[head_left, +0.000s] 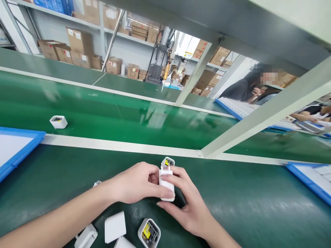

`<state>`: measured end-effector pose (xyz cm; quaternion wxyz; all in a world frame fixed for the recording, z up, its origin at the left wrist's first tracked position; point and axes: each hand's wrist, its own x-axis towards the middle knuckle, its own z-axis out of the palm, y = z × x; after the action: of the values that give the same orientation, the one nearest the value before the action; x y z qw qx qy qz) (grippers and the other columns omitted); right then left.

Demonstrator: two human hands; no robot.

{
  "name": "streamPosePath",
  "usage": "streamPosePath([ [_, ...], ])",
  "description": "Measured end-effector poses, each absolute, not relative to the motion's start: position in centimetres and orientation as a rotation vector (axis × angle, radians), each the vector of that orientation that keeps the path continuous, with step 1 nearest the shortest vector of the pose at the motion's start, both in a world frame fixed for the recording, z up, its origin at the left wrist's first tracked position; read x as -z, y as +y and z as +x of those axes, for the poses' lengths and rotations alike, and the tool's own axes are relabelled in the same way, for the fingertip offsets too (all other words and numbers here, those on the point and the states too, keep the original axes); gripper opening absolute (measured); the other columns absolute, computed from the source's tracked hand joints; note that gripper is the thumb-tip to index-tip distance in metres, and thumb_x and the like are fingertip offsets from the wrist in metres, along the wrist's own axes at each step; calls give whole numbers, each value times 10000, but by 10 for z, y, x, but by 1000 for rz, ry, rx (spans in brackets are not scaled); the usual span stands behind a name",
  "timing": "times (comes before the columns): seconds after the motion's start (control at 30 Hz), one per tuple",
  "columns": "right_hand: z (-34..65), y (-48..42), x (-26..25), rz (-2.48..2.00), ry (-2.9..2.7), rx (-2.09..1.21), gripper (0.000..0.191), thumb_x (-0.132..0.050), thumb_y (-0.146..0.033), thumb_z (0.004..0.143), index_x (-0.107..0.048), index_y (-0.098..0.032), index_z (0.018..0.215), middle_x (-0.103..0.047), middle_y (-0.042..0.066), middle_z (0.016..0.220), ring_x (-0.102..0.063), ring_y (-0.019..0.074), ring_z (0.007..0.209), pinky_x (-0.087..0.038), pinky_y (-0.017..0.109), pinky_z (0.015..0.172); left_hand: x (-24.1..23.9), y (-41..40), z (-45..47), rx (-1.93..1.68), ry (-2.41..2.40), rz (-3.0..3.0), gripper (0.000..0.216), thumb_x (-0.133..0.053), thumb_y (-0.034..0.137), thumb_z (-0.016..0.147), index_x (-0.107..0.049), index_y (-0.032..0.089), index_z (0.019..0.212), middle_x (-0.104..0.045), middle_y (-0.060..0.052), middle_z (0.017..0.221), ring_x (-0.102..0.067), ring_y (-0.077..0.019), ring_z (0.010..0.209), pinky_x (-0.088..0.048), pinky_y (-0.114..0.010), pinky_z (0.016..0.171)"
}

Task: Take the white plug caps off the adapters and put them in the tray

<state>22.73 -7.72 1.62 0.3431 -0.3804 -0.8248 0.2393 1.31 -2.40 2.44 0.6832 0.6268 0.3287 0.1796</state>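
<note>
Left hand [136,182] and right hand [190,201] both gripping white plug [167,185] over counter [238,193] | its pins in place, body looks closed | left undone, seemingly: near housing [140,235], far housing [172,160], both open, innards showing

Charger [167,186] between two hands, parts in front, belt [103,117] behind.
The left hand [137,182] and right hand [188,199] meet around the charger above the workbench [245,199], with one housing [168,161] just beyond it. Nearer the wearer, another housing [149,233] lies on the bench, a block [115,227] to its left and a plug part [86,237] further left, beside the forearm. A left tray [18,156] and right tray [310,184] flank the bench; on the belt's left stretch sits a third housing [58,122]. Past the belt stands a machine [155,70], with shelving [102,41] behind.
</note>
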Motion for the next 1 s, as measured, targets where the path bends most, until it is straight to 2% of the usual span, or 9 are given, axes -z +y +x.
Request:
streamPosePath([
  [0.13, 222, -79, -19, -952, -2089, -485, 416, -710, -141, 902, -630, -316, 1271, -626, 76, 1154, -635, 233, 1042, -571, 365, 864, -32, -27, 13, -394, 781, 1389, 390, -842, 476, 680, -601, 175, 740, -500, 60, 686, -430, -111, 646, -308, -241, 576],
  [0.3, 223, -74, -27, -921, -2148, -402, 346, -681, -149, 907, -691, -319, 1209, -676, 91, 1091, -679, 248, 943, -598, 348, 745, -47, -28, 7, -403, 719, 1415, 358, -845, 461, 686, -633, 191, 787, -506, 64, 700, -432, -103, 642, -309, -233, 563],
  [0.43, 226, -69, -19, -1034, -2119, -398, 405, -660, -288, 943, -587, -332, 1339, -635, 115, 1266, -680, 284, 1070, -619, 390, 859, -50, -5, -4, -403, 891, 1661, 429, -822, 579, 688, -655, 195, 785, -579, 56, 714, -506, -114, 652, -354, -230, 555],
  [0.53, 227, -67, -10, -1142, -2058, -347, 540, -621, -393, 962, -461, -278, 1464, -588, 147, 1328, -663, 296, 1108, -613, 404, 912, -40, 28, -28, -558, 1386, 2019, 441, -704, 636, 810, -686, 203, 889, -654, 17, 807, -591, -157, 753, -428, -256, 652],
  [0.63, 227, -65, -3, -1130, -2120, -272, 499, -587, -376, 984, -464, -263, 1454, -591, 138, 1304, -665, 270, 1106, -608, 371, 933, -25, 59, -59, -625, 1870, 2114, 358, -572, 497, 958, -668, 189, 1113, -664, -95, 1059, -577, -274, 1041, -423, -369, 894],
  [0.7, 227, -64, 1, -1121, -2174, -247, 484, -577, -368, 994, -461, -261, 1451, -585, 133, 1319, -659, 261, 1132, -605, 358, 948, -16, 71, -76, -588, 2045, 2110, 343, -558, 431, 974, -649, 170, 1176, -624, -159, 1154, -517, -338, 1138, -379, -441, 973],
  [0.8, 228, -64, 5, -1138, -2229, -222, 486, -569, -380, 1000, -456, -256, 1455, -573, 138, 1358, -635, 275, 1195, -601, 373, 964, -12, 77, -96, -503, 2201, 2130, 407, -608, 492, 938, -641, 188, 1206, -579, -184, 1218, -491, -371, 1159, -368, -464, 993],
  [0.9, 229, -65, 6, -1122, -2229, -221, 472, -570, -365, 998, -463, -262, 1446, -576, 137, 1361, -633, 276, 1207, -593, 379, 980, -16, 77, -113, -474, 2335, 2112, 532, -532, 562, 959, -548, 196, 1345, -481, -215, 1364, -437, -424, 1247, -353, -503, 1010],
  [1.0, 228, -68, 2, -1101, -2220, -290, 482, -608, -344, 975, -484, -290, 1437, -578, 127, 1367, -636, 281, 1213, -594, 366, 975, -18, 77, -131, -368, 2388, 2035, 429, -426, 442, 1017, -552, 163, 1317, -515, -230, 1306, -514, -427, 1197, -398, -502, 951],
])
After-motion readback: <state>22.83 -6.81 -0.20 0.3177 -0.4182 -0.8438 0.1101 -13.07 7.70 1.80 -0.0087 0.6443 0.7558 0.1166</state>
